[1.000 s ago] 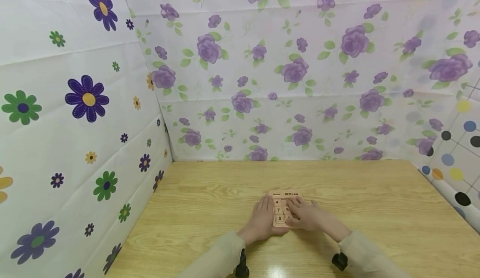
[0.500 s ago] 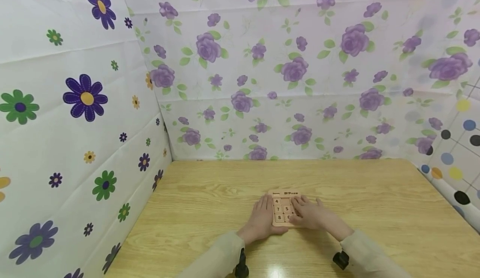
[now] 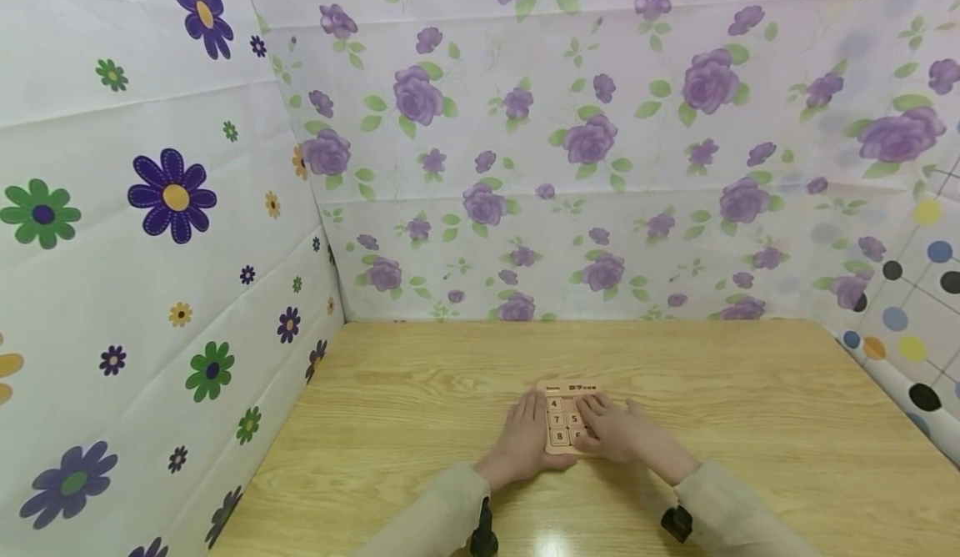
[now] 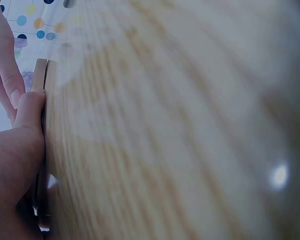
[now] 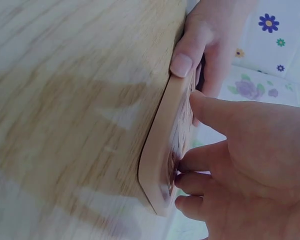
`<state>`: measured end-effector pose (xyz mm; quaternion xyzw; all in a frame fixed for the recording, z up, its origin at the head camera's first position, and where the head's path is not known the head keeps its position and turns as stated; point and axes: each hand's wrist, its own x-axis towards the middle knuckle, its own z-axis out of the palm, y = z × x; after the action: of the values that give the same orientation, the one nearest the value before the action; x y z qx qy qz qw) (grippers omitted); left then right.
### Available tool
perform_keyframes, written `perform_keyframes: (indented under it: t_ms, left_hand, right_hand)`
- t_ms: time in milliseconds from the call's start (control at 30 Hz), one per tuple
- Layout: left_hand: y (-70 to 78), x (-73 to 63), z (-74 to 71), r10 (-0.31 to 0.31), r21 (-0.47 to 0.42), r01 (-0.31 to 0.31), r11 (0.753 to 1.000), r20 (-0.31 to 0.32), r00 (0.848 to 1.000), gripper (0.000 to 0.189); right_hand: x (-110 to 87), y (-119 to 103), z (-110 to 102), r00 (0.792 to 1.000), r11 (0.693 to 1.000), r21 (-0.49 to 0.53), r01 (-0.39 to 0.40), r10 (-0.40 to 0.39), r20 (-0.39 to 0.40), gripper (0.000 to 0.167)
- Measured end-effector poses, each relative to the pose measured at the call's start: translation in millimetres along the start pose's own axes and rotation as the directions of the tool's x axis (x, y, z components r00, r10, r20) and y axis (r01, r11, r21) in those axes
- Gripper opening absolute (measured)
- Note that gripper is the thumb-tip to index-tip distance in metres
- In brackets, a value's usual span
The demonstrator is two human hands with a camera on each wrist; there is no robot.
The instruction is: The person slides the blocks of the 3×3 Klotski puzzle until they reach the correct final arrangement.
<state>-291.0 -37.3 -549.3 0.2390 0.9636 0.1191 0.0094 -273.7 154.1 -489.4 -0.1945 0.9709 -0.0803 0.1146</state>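
Observation:
A light wooden sliding number puzzle (image 3: 556, 449) lies flat on the table in the head view. Tiles marked 4, 7, 5 and 8 can be read, and a bare slot shows beside the 4. My left hand (image 3: 521, 440) lies along the puzzle's left side with straight fingers, its thumb against the near edge. Over the right part is my right hand (image 3: 619, 432), its fingertips touching the tiles and hiding the right column. In the right wrist view, the right thumb and fingertips (image 5: 190, 182) meet the puzzle's top face, and the left thumb (image 5: 182, 64) presses its edge.
The wood-grain table (image 3: 420, 373) extends around the puzzle on all sides. Flowered sheets hang behind (image 3: 540, 232) and at the left, and a dotted sheet (image 3: 911, 307) at the right. Each wrist wears a black strap device.
My right hand shifted slightly right, uncovering more of the middle tiles, then came back left over them. The left hand and the puzzle have stayed in place.

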Motion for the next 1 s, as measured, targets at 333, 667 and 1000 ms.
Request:
perform_keyframes:
  t_ms: [333,667,1000]
  left_hand:
    - [1.8,-1.2,-2.5,0.016,0.043,-0.015,0.999,-0.015,1.000,0.118]
    - [1.6,-0.9,-4.5,0.028,0.054,-0.027,0.998,-0.023,0.999,0.117]
    - [1.6,-1.8,-3.5,0.018,0.052,-0.017,0.998,-0.010,1.000,0.118]
  right_hand:
    - [1.2,-8,-1,1.000,1.000,-0.002,0.016,-0.016,-0.001,0.072]
    - [5.2,-11,3,1.000,1.000,-0.010,0.001,-0.001,-0.012,0.070]
    - [3.0,-13,4,1.000,1.000,0.031,0.005,-0.005,-0.013,0.072]
